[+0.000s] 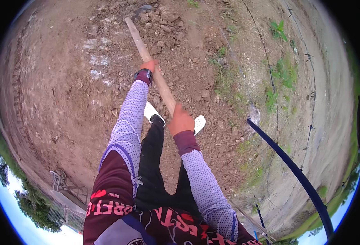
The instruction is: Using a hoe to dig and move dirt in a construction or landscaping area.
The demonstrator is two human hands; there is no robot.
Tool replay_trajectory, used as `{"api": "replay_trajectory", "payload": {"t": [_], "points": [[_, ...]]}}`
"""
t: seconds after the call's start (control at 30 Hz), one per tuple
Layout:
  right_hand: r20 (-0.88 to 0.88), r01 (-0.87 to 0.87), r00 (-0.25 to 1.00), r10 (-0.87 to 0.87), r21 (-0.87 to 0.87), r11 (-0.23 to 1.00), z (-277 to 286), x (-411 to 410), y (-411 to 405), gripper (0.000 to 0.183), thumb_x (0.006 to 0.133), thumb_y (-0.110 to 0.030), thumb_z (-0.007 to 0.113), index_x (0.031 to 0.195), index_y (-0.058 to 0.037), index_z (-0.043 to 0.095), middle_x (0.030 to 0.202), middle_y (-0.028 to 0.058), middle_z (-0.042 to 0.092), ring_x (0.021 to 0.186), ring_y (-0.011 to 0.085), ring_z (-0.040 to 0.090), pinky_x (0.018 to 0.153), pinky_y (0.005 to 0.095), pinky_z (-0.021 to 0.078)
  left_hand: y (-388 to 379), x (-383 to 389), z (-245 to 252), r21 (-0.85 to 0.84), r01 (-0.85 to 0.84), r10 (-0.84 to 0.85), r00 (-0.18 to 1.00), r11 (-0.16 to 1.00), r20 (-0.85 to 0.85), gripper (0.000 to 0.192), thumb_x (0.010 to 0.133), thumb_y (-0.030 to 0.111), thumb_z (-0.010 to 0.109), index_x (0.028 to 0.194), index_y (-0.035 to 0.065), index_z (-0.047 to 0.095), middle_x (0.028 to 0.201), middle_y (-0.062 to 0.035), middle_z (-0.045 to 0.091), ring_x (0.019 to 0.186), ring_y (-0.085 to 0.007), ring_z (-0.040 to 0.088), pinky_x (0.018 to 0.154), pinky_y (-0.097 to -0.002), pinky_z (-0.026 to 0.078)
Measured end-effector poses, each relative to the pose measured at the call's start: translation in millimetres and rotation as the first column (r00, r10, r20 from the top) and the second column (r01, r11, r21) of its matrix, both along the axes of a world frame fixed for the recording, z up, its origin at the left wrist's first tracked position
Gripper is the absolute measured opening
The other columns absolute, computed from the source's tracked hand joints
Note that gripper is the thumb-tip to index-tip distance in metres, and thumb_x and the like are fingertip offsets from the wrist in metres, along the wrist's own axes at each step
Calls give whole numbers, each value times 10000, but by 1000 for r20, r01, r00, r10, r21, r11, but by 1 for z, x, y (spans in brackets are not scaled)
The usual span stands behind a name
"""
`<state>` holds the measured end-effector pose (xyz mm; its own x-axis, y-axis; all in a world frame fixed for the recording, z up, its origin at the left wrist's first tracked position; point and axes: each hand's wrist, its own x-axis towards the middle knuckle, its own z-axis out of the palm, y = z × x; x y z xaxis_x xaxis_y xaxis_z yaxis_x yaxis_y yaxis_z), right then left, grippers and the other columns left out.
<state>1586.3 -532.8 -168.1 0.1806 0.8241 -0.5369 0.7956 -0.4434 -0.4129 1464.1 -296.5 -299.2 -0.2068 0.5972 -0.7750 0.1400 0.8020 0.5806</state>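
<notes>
Both my hands hold the wooden handle [164, 88] of a long digging tool, a hoe or mattock. Midway up the shaft, my left hand [150, 65] wraps around it, with a dark watch on that wrist. My right hand [182, 121] grips the handle's near end, close above my white shoes. The dark metal head [142, 9] rests at the far end against broken brown soil [167, 30], partly hidden among the clods. Loosened clods lie along the ground under the handle.
Barbed wire strands [310, 58] run along my right, beside a dark post [290, 163]. Grass tufts [224, 72] grow near the fence. A wheelbarrow [68, 191] and a wire mesh panel [65, 216] stand behind at the left. Pale patches [99, 60] mark the soil ahead.
</notes>
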Motion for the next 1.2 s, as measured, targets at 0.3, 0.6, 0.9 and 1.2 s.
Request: {"api": "replay_trajectory", "payload": {"t": [0.3, 0.6, 0.9, 1.2], "points": [[20, 113, 993, -115, -409, 905, 26, 63, -288, 485, 738, -150, 678, 1127, -105, 392, 837, 218, 650, 768, 435, 645, 681, 526, 525, -312, 92, -23, -241, 23, -44, 995, 970, -86, 491, 766, 122, 673, 1095, -133, 411, 781, -237, 604, 462, -301, 619, 416, -408, 509], [71, 141, 990, -123, -627, 767, 155, 125, -471, 486, 710, -217, 708, 1085, -111, 417, 806, 195, 647, 722, 396, 655, 638, 488, 526, -555, 151, 59, -474, -17, 148, 959, 881, 240, 208, 739, 35, 656, 839, -68, 506, 688, -155, 589, 448, -264, 595, 401, -379, 499], [-48, -184, 983, 177, -263, 947, 59, 178, -362, 509, 718, -196, 705, 1153, -115, 454, 926, 137, 615, 752, 367, 647, 620, 464, 530, -428, 107, 66, -319, -481, 567, 770, 817, 292, 159, 745, 41, 641, 815, 1, 505, 673, -99, 538, 547, -244, 591, 524, -385, 534], [-299, -252, 924, 238, -10, 968, 34, -55, -114, 416, 729, -147, 655, 1081, -48, 455, 788, 197, 647, 743, 391, 660, 660, 495, 526, -177, -154, 49, 109, -294, 311, 929, 949, -201, 363, 745, 139, 625, 954, -135, 511, 713, -195, 623, 510, -292, 628, 465, -416, 520]]}}
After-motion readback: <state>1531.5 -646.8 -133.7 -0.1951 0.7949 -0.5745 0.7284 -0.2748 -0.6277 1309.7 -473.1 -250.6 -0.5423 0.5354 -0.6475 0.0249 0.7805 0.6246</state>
